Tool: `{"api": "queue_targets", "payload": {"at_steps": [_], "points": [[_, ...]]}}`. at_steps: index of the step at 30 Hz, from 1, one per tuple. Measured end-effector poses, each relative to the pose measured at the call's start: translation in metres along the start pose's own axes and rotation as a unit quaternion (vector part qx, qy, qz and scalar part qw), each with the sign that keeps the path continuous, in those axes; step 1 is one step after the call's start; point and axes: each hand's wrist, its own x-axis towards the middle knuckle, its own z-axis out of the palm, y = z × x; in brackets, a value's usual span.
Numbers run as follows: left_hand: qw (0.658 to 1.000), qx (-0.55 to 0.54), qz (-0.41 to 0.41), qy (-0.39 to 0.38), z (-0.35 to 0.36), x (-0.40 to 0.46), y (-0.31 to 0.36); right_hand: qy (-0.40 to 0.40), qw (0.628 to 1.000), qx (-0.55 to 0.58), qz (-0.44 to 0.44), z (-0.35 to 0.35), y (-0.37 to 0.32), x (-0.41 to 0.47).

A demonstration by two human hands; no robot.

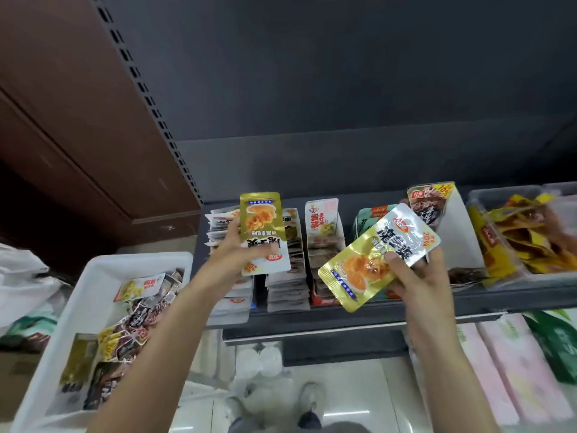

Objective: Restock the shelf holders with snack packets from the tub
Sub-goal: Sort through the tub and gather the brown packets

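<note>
Two gold-and-white snack packets are up over the shelf! The left hand pinches an upright packet by its lower edge, above the leftmost holder rows of stacked packets. The right hand grips a tilted packet at its upper right end, in front of the middle holders. Near left, the white tub holds a jumble of mixed packets. Far right on the dark shelf, a grey bin carries yellow packets. Pink packs lie below.
</note>
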Motion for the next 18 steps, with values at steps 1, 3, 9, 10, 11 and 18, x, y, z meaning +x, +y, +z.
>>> {"api": "queue_targets", "payload": {"at_steps": [1,3,9,10,11,18], "points": [[0.999,0.047,0.024,-0.001,0.000,-0.003,-0.003,-0.005,1.000,-0.001,0.003,-0.002,0.002,0.002],[0.987,0.125,0.101,0.027,-0.006,-0.006,-0.001,-0.017,1.000,-0.004,0.007,-0.002,0.004,0.008],[0.871,0.334,0.286,0.219,-0.037,0.008,0.051,-0.035,0.999,0.008,0.003,0.012,0.005,0.024],[0.866,0.337,0.293,0.227,-0.037,0.014,0.057,-0.039,0.999,0.009,0.002,0.016,0.005,0.025],[0.858,0.349,0.298,0.231,-0.034,0.020,0.063,-0.041,0.999,0.009,0.001,0.020,0.006,0.027],[0.763,0.529,0.331,0.169,-0.011,0.045,0.064,-0.055,0.998,0.014,-0.017,0.040,0.003,0.040]]}}
